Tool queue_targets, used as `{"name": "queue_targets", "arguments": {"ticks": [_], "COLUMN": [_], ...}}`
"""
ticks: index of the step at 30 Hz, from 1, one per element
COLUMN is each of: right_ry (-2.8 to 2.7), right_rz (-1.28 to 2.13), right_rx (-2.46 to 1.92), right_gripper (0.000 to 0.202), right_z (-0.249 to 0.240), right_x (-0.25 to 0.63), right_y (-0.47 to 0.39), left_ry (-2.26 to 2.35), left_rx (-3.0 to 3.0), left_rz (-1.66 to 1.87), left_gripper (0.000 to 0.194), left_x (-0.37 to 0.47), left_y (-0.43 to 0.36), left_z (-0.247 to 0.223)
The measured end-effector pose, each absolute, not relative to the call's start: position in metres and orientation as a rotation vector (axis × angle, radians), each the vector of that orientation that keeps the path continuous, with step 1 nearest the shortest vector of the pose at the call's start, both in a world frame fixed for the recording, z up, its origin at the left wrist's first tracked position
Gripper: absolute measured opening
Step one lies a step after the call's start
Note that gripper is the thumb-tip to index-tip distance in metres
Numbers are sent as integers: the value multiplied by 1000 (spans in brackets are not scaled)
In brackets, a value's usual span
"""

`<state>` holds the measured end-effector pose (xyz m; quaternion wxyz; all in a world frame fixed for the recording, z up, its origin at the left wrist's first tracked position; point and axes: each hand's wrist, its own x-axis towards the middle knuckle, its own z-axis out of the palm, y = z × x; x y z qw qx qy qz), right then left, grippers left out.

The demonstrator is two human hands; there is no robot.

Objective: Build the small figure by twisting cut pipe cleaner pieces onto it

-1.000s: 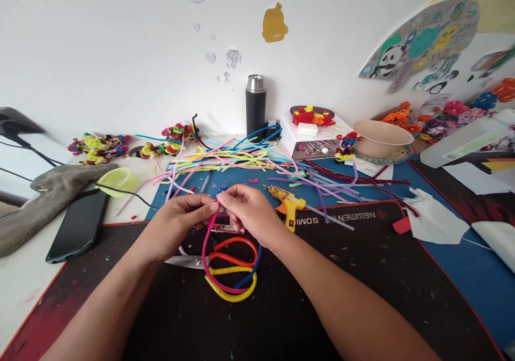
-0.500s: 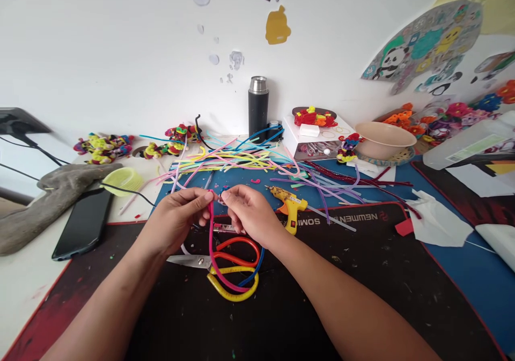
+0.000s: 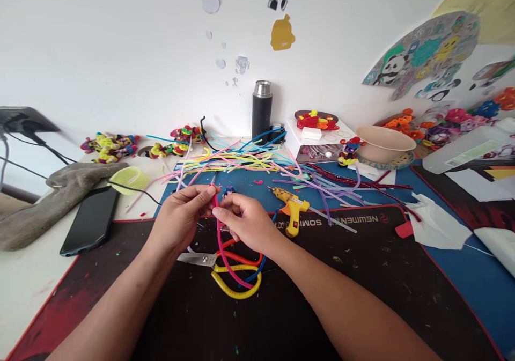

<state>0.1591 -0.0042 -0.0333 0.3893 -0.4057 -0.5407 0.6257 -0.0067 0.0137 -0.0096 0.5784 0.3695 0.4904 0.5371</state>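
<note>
A bright pink pipe cleaner (image 3: 224, 256) hangs from my hands and curves down to the right. My left hand (image 3: 183, 213) is closed, its thumb and fingers pinching the upper end. Just below and to the right, my right hand (image 3: 249, 219) is closed, with its thumb tip and fingers on the same pipe cleaner. Below them, scissors (image 3: 199, 259) with orange and yellow handles lie on the black mat, the pink strand crossing in front of the handles. A blue pipe cleaner (image 3: 259, 269) bends beside the handles. A small blue piece (image 3: 228, 190) shows behind my fingers, partly hidden.
A yellow glue gun (image 3: 295, 213) lies right of my hands. Behind are many loose pipe cleaners (image 3: 241, 160) and a black thermos (image 3: 262, 111). At left are a phone (image 3: 89, 221) and a yellow coil (image 3: 127, 181); at right, a beige bowl (image 3: 385, 141) and white tissue (image 3: 436, 224).
My right hand has shifted down and onto the pink pipe cleaner; before, its fingertips were beside the top end. My left hand keeps its pinch. The view has shifted slightly.
</note>
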Motion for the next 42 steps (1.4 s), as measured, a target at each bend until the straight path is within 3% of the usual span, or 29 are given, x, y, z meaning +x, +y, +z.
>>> {"name": "queue_targets", "arguments": {"ticks": [8, 15, 18, 23, 26, 37, 42], "right_ry": [-1263, -1123, -1030, -967, -950, -981, -1003], "right_rz": [1697, 1911, 1972, 2034, 2050, 2119, 2074], "right_rx": [-943, -878, -853, -828, -826, -849, -884], "right_gripper": [42, 48, 51, 52, 53, 48, 56], "right_z": [-26, -20, -18, -16, -15, -15, -17], "right_x": [163, 167, 169, 171, 172, 174, 175], "right_y": [-4, -2, -2, -1, -1, 1, 2], "left_ry": [1062, 1007, 1086, 1184, 1067, 1029, 1156], "left_rx": [838, 901, 1157, 2018, 2367, 2509, 2501], "left_rz": [1190, 1069, 1166, 1206, 1110, 925, 946], "left_gripper": [42, 50, 53, 21, 25, 27, 30], "left_x": [-12, -27, -36, -43, -45, -55, -53], "left_y": [15, 18, 19, 15, 15, 16, 15], "left_z": [-12, -18, -15, 0, 5, 4, 6]}}
